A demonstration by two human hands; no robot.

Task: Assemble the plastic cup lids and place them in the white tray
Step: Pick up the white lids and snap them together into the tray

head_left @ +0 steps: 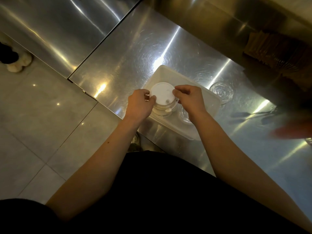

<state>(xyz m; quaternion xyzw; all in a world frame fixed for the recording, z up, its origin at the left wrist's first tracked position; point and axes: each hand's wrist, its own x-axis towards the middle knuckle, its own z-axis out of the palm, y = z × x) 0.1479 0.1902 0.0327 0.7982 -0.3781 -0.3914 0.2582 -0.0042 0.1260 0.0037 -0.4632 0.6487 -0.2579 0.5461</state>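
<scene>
A round white plastic lid (162, 94) is held over the white tray (170, 73), which sits on the steel counter. My left hand (139, 105) pinches the lid's left edge and my right hand (190, 98) pinches its right edge. Under the lid, inside the tray, stands a stack of white lids (163, 110). A clear plastic lid (184, 115) lies in the tray beside the stack, partly hidden by my right hand. Another clear lid (221, 92) rests on the counter just beyond the tray's right rim.
The steel counter (135, 61) ends at an edge close to my body, with tiled floor (42, 115) to the left. Brown paper items (276, 48) sit at the far right. A blurred reddish object (290, 130) lies at the right edge.
</scene>
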